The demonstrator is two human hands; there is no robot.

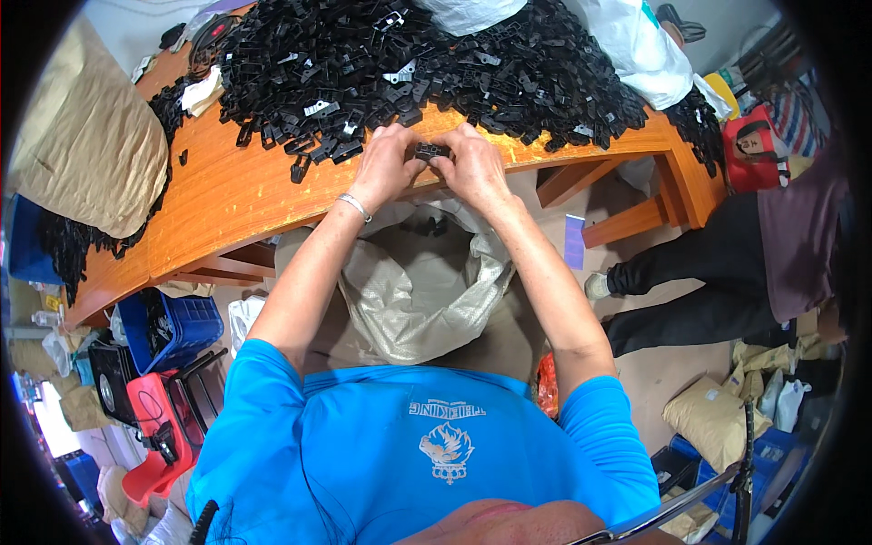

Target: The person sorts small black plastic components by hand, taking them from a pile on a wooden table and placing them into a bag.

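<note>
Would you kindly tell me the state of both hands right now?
Left hand: closed, holding a black part.
Right hand: closed, holding the same black part.

Wooden table [241, 195]; black parts [363, 68] heaped on it

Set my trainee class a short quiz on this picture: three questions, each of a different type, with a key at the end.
1. What do the left hand and right hand hold together by the near edge of the wooden table?
A) A red chair
B) A small black part
C) A white bag

2. True or false: the bracelet is on the person's right wrist.

3. Fill in the blank: in this view, the open sack shows between the person's two ____.

Key:
1. B
2. False; it is on the left wrist.
3. Forearms
</note>
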